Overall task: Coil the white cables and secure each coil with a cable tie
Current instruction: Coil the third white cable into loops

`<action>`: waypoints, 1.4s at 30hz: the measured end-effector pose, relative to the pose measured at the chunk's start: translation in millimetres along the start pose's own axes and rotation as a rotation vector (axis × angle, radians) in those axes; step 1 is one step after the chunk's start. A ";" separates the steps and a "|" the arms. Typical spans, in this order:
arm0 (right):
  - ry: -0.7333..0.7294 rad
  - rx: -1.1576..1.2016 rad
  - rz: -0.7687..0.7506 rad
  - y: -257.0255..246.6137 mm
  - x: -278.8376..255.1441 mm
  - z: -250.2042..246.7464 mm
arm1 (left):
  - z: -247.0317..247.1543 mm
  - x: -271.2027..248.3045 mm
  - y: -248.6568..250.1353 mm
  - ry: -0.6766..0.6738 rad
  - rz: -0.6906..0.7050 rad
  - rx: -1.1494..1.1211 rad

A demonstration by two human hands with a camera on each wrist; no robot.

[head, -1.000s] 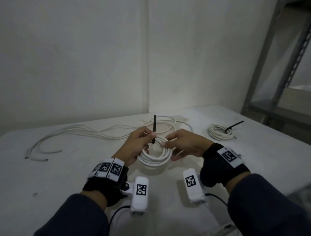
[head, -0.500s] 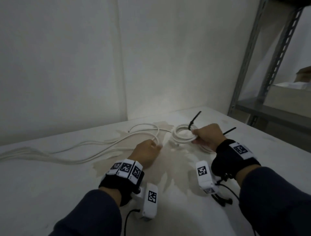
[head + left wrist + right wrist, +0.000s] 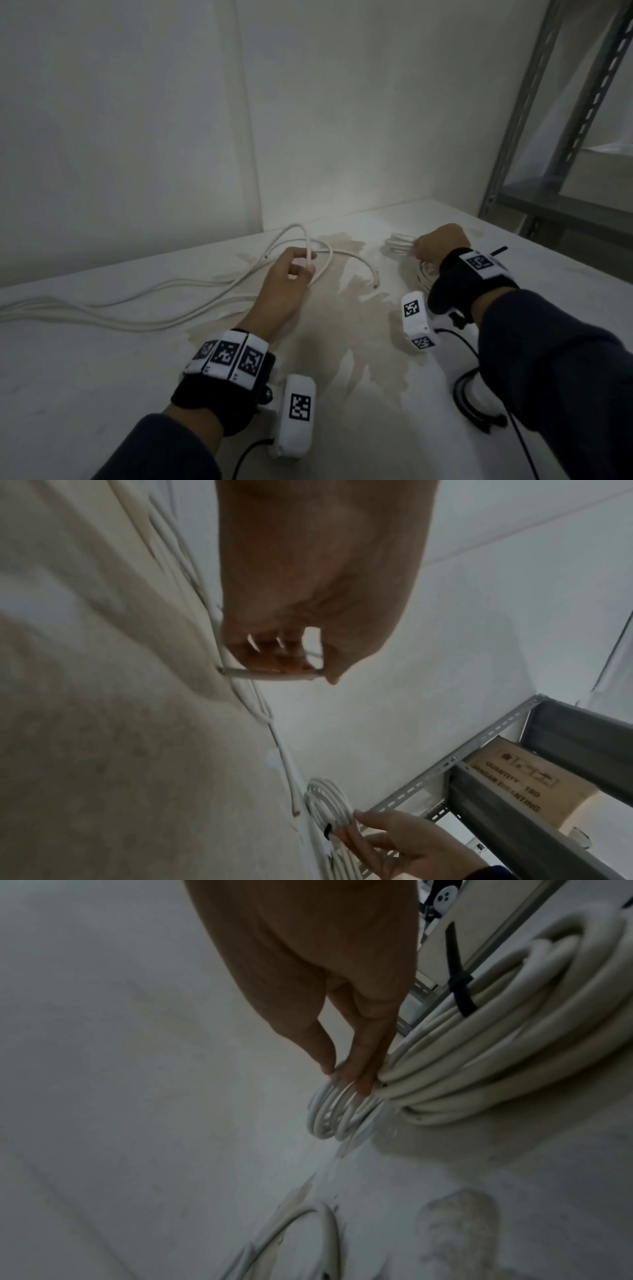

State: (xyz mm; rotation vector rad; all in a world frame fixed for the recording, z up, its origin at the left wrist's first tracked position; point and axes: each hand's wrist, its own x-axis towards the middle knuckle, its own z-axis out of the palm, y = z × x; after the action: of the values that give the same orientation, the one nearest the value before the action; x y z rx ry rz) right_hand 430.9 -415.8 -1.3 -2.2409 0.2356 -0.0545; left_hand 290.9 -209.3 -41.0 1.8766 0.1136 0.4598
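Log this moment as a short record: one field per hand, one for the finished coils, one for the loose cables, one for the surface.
left hand: pinches one loose white cable, lifted off the table
right hand: fingers on the just-tied coil, at the table's far right
earlier coil: beside it, bound with a black cable tie
loose cables: several, uncoiled, trailing left
table: white, with a brownish stain in the middle
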 end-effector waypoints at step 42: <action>-0.705 -0.229 -0.373 -39.4 -265.7 46.9 | -252.5 -162.2 76.3 0.358 -0.299 -0.805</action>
State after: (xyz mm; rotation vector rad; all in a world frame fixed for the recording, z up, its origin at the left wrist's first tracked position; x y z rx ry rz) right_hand 181.7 -305.6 10.8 -2.3487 -0.5803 0.5778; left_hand 38.1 -60.8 58.5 0.9580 0.3813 0.5283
